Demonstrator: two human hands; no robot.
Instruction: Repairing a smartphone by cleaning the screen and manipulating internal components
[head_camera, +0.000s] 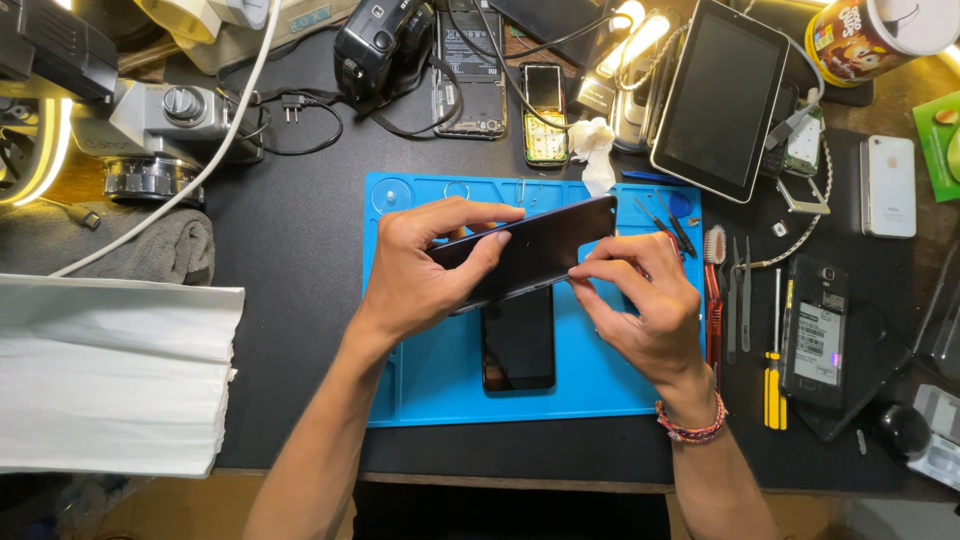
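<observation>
Ref. landmark: blue rectangular silicone work mat (600, 385), lying flat on the black desk top (300, 300).

1. White folded paper stack (110, 375): well left of mat, at desk's near edge.
2. Grey rolled cloth (150, 245): left of mat, behind the paper stack.
3. Black-screened tablet w/ pale frame (720, 95): behind mat's right rear corner, tilted.
4. Dark slim rectangular phone body (530, 250): held above mat's rear half, clear of the surface, long axis sloping up to the right, edge-on toward cam.
5. Left hand (420, 265): over mat's left-centre; grasping the phone body's left end, thumb on the near face, fingers (470, 212) over the top edge.
6. Right hand (645, 305): over mat's right part; fingertips pinching the phone body's lower right edge. Woven bracelet (690, 425) on wrist, at mat's front right corner.
7. Black flat glass panel (518, 345): lying on mat centre, directly below the held phone body and btwn both hands; neither hand touches it.
8. Opened black handset w/ label (815, 335): right of mat, well apart.
9. Yellow-handled screwdriver (775, 385) and metal tweezers (738, 300): just right of mat's edge.
</observation>
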